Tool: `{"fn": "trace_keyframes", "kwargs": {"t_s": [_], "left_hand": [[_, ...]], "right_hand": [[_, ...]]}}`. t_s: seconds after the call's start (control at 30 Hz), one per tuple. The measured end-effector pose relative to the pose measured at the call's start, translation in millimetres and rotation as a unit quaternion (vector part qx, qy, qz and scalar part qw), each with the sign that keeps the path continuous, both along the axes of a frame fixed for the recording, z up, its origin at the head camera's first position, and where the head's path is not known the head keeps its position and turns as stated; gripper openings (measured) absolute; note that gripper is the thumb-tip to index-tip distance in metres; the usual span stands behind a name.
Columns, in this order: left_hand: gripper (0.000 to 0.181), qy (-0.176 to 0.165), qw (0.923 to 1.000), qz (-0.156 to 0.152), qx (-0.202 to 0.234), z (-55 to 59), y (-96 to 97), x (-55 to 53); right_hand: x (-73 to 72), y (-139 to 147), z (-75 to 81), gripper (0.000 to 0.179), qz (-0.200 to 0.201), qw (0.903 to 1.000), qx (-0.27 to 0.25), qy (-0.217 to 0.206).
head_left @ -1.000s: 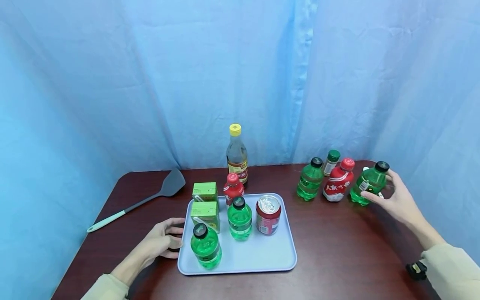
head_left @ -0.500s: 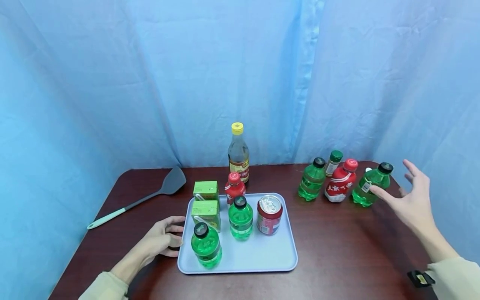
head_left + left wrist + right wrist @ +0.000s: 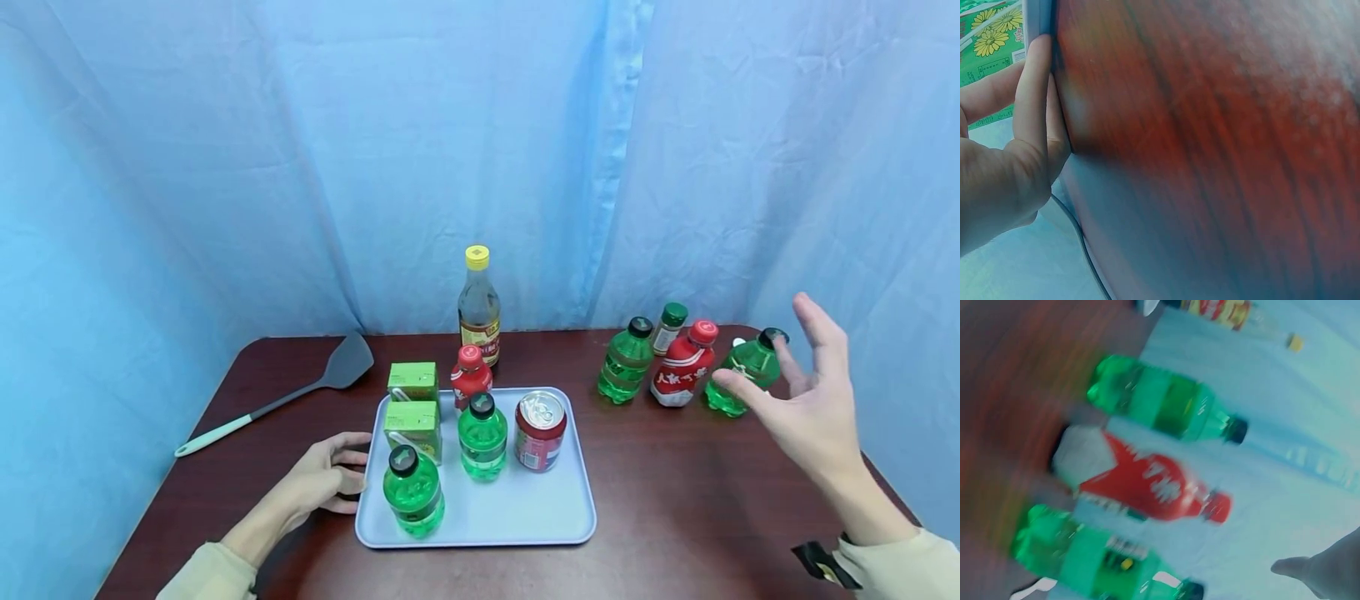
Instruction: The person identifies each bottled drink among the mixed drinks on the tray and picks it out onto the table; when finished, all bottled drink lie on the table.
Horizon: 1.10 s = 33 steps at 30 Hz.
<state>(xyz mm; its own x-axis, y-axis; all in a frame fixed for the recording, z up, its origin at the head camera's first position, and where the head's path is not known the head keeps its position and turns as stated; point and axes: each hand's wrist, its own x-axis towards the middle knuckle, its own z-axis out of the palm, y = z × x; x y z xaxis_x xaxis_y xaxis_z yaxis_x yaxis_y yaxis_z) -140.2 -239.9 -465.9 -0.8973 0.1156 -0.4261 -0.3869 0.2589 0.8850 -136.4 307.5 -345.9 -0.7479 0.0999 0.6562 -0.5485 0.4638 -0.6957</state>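
My left hand (image 3: 326, 475) rests against the left edge of a pale tray (image 3: 517, 512), fingertips at its rim. On the tray stand two juice boxes (image 3: 414, 427) with straws, two green soda bottles (image 3: 415, 500) with black caps, a small red bottle (image 3: 470, 377) and a red drink can (image 3: 539, 437). Off to the right, my empty right hand (image 3: 813, 408) hovers in the air, thumb and fingers spread. Nearest to it is an upright green soda bottle (image 3: 756, 365), partly hidden by the hand in the head view. Left of that are a red bottle (image 3: 1147, 481) and another green bottle (image 3: 1147, 399).
A tall glass bottle (image 3: 478, 312) with a yellow cap stands behind the tray. At left lies a spatula (image 3: 307, 387) with a mint handle. A green-capped spice jar (image 3: 667, 335) sits behind the red bottle. Blue curtains (image 3: 450, 150) surround the dark wooden table (image 3: 637, 483).
My right hand has let go of the rightmost green bottle, drawn back from it and lifted slightly. The bottle stays standing there. My left hand has kept its place at the tray.
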Motion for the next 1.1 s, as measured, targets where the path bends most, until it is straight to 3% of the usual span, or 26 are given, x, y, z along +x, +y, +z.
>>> {"fn": "trace_keyframes", "kwargs": {"t_s": [0.13, 0.43, 0.7, 0.87, 1.1], "left_hand": [[0.072, 0.001, 1.0, 0.0, -0.004, 0.1, 0.9, -0.8], [0.073, 0.003, 1.0, -0.001, -0.004, -0.4, 0.9, -1.4], [0.073, 0.003, 1.0, -0.002, -0.001, -1.2, 1.0, -1.1], [0.074, -0.001, 1.0, -0.002, -0.002, -1.1, 0.8, -1.2], [0.073, -0.002, 1.0, -0.003, -0.002, 0.5, -0.2, 0.0]], "right_hand": [[6.7, -24.4, 10.3, 0.109, 0.076, 0.9966, 0.012, 0.03], [11.9, -69.1, 24.4, 0.123, 0.148, 0.981, 0.125, -0.005], [-2.4, -93.5, 6.0, 0.123, 0.181, 0.9631, 0.188, -0.064], [-12.5, -109.2, -5.9, 0.114, 0.211, 0.9471, 0.235, -0.057], [-21.1, -135.8, -14.7, 0.106, 0.282, 0.9235, 0.255, -0.051]]}}
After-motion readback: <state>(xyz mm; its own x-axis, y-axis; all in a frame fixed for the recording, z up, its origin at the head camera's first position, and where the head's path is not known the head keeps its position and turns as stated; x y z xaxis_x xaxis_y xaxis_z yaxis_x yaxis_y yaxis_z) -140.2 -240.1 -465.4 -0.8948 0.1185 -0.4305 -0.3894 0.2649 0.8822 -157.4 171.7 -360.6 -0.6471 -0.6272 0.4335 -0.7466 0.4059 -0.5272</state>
